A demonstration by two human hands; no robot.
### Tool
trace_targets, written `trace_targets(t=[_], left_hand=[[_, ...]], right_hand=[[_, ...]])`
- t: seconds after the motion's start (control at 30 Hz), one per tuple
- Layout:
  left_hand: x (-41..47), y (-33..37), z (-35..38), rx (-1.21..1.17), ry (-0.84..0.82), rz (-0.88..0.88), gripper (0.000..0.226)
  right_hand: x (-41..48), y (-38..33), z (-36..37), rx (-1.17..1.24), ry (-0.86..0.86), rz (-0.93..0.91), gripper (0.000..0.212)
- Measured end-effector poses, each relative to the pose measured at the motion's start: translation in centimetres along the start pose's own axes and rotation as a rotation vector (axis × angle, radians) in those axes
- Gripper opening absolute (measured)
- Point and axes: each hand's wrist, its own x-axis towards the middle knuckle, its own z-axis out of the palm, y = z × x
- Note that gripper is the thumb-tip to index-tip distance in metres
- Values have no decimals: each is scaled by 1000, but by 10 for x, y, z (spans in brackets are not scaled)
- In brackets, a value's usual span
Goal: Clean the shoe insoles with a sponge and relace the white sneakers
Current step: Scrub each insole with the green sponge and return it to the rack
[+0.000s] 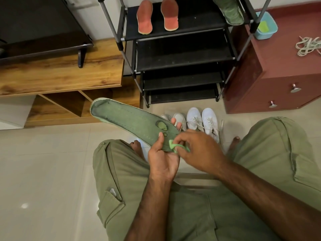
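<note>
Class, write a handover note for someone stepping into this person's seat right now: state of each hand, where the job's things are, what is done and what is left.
Left hand grips one end of the green insole. Right hand pinches a small green sponge against that end.
Two orange insoles and a second green insole are on the rack, top shelf. Loose laces lie on the red cabinet; a blue tub stands there too. White sneakers stand on the floor.
Done: insoles out.
Left: finish wiping this insole, relace the sneakers.
</note>
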Motion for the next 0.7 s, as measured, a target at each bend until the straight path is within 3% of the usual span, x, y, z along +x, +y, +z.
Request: trace_targets(t=[0.1,0.23,0.37,0.53,0.63,0.7], left_hand=[[-1,0,0,-29,-14,-21,43],[5,-7,-1,10,-3,-25,45],[3,-8,-10,35,-13,-77,53],[7,-7,-6,3,12,-3,49],[2,-5,-1,33,20,-2,45],[1,-5,4,31,22,21,44]], right_hand=[[-1,1,-3,56,-52,-5,11],[16,4,-9,-83,206,88,14],[2,-8,1,-1,-22,-51,12],[11,7,-9,-29,99,74,11],[0,0,-5,106,-54,-13,8],[-1,7,-11,253,44,75,9]])
